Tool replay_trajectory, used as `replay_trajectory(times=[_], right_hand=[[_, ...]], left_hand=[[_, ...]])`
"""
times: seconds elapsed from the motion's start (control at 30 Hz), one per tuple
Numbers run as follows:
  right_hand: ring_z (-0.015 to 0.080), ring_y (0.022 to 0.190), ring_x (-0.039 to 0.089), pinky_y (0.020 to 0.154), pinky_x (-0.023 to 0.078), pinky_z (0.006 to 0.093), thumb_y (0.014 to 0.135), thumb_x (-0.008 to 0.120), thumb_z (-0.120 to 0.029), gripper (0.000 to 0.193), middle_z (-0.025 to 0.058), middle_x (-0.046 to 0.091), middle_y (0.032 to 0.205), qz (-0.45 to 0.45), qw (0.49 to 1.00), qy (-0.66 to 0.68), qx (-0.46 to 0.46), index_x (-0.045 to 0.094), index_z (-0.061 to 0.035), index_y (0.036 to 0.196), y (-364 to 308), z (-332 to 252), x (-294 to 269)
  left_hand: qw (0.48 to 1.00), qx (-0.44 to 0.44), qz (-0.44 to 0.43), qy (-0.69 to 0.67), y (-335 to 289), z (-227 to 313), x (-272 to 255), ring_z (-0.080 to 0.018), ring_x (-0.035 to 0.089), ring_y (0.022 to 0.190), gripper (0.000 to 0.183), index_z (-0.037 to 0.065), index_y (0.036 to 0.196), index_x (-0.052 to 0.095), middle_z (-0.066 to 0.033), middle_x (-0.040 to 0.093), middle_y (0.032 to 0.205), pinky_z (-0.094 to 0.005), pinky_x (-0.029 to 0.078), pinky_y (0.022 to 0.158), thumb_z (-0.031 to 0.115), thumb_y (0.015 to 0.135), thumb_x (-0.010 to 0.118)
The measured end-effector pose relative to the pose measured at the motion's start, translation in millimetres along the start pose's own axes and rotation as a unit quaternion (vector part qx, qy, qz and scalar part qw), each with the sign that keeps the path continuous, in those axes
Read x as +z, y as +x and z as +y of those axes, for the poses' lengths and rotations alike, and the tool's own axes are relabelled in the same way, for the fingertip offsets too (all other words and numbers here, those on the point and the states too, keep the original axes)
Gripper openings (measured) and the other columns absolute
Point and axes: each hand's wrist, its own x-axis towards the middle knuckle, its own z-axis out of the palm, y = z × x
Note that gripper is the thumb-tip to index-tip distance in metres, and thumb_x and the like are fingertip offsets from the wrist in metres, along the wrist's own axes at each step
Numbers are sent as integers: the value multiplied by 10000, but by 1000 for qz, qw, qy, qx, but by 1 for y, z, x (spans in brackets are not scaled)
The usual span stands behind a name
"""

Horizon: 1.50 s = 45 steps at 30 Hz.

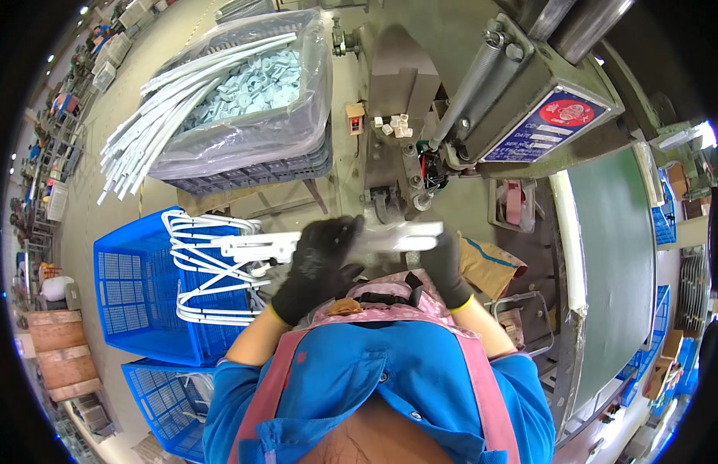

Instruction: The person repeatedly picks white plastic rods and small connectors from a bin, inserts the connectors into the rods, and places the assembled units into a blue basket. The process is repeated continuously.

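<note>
A folded white tubular metal frame (264, 245) lies level in front of my body, its bent tubes reaching left over a blue crate. My left hand (320, 259), in a black glove with a yellow cuff, is closed round its middle. At the right end of the white bars is my right hand (445, 271), gloved the same way and closed on that end; the bar covers part of its fingers. Motion blurs the stretch between my hands. Just beyond stands a metal machine (521, 100) with a spring and a blue-and-red plate.
A large blue crate (131, 298) stands at my left, a second blue crate (154, 402) nearer. Farther off, a plastic-lined bin (243, 143) holds pale plastic parts (258, 89) and white tubes (154, 127). A green-topped table (614, 255) and a brown sack (486, 267) are at right.
</note>
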Motion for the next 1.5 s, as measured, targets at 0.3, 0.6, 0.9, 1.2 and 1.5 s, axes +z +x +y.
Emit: replay_trajectory(times=[0.3, 0.6, 0.9, 1.2, 1.5], right_hand=[[227, 990, 628, 909, 474, 334, 835, 500, 56, 351, 131, 664, 1085, 22, 999, 7, 36, 605, 15, 1167, 17, 64, -166], [144, 805, 605, 724, 509, 229, 915, 549, -65, 297, 152, 641, 1026, -212, 919, 292, 160, 556, 72, 1178, -20, 174, -156], [230, 747, 669, 648, 503, 344, 758, 685, -59, 194, 135, 681, 811, -221, 974, 40, -29, 676, -23, 949, -22, 136, -143], [304, 739, 642, 616, 491, 431, 729, 692, -324, 348, 89, 665, 860, -260, 906, -335, -1, 662, -211, 1056, 13, 59, -80], [311, 724, 644, 597, 485, 415, 650, 741, -332, 418, 110, 658, 824, -252, 881, -394, 68, 665, -178, 1031, 8, 9, -57]], left_hand=[[868, -212, 251, -373, -8, -59, -2, -128, 597, 669, 88, 54, 827, 592, -37, 624, 757, -282, 470, 564, 33, 763, 648], [654, 47, 352, -668, -31, -122, 34, -198, 511, 683, 254, 61, 1026, 553, -76, 553, 742, -340, 413, 697, 137, 806, 655], [895, -386, 121, -186, -37, -139, -34, -125, 573, 639, 194, 46, 846, 647, -56, 623, 719, -307, 462, 577, 239, 836, 665], [929, -348, 66, 109, 153, -331, -93, -342, 642, 826, 222, 110, 863, 698, -157, 669, 847, -448, 495, 746, 293, 776, 607], [912, -315, -151, 213, 214, -430, -44, -306, 646, 887, 314, 109, 891, 699, -137, 666, 910, -397, 524, 777, 310, 651, 717]])
